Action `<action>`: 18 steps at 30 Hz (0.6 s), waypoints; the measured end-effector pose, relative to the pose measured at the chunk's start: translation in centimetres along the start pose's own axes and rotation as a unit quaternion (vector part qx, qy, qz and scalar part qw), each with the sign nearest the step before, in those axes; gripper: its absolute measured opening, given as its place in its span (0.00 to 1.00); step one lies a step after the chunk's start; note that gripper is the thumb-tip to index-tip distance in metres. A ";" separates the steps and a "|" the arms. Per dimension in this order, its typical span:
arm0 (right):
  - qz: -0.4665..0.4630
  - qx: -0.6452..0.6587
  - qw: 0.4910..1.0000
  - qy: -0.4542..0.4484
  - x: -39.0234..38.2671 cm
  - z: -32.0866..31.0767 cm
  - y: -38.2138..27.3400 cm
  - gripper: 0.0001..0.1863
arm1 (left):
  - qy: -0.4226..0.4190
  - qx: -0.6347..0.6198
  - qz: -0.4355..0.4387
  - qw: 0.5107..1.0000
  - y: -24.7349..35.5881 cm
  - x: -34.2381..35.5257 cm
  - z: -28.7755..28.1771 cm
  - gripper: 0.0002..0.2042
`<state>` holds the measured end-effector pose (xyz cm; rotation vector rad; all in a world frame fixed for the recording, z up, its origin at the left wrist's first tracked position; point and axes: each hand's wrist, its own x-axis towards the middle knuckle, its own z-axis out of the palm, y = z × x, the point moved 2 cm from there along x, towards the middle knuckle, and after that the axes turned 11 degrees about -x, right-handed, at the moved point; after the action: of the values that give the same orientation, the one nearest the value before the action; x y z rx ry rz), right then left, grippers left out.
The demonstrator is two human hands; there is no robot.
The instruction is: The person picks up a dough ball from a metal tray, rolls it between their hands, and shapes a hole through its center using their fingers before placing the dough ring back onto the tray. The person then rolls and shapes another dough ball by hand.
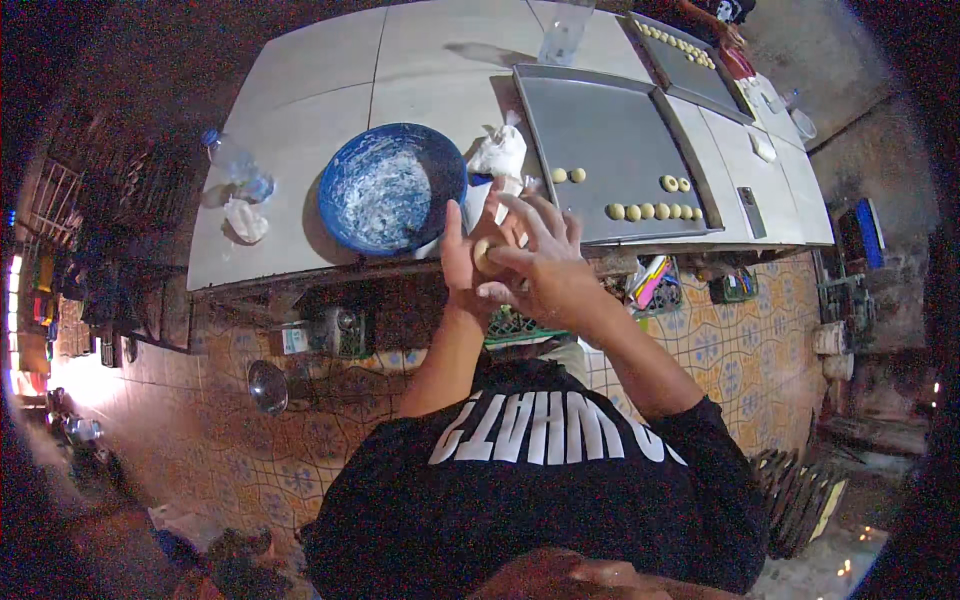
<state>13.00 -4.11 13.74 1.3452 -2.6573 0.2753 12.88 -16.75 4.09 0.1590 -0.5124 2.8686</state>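
Over the table's near edge, my left hand (459, 250) cradles a small pale dough ball (484, 259) against its palm. My right hand (556, 262) reaches across from the right, its thumb and a finger at the ball and its other fingers raised over the left palm. Part of the left hand's fingers is hidden behind the right. Right of my hands lies a grey metal tray (600, 125). Along its near side run several dough balls (647, 211), with two more farther back at the left and two dimpled dough pieces (676, 184) at the right.
A blue basin (340, 232) dusted with white flour stands left of my hands. Behind them sits a plastic bag of white powder (498, 152). Plastic bottles (236, 165), a phone (751, 212) and a second tray (690, 75) share the tiled table; another person's hand (733, 38) is beyond.
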 end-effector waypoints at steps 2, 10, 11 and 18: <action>0.016 -0.004 1.000 0.003 0.0 -0.4 0.7 0.21 | -0.041 -0.051 -0.044 0.997 0.3 0.2 -0.3 0.41; 0.033 0.008 0.999 0.015 0.1 -0.2 1.1 0.20 | -0.007 0.018 -0.012 1.000 0.5 0.6 -0.5 0.41; 0.068 0.001 0.997 0.036 0.2 -0.1 1.2 0.19 | 0.005 -0.001 -0.007 1.000 0.7 0.6 -0.8 0.40; 0.041 0.010 0.999 0.016 0.8 -0.6 1.5 0.18 | -0.010 -0.002 -0.021 1.000 0.7 1.3 -0.3 0.40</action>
<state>11.34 -3.74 14.32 1.2298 -2.6937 0.3307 11.43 -17.01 3.77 0.1943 -0.5133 2.8283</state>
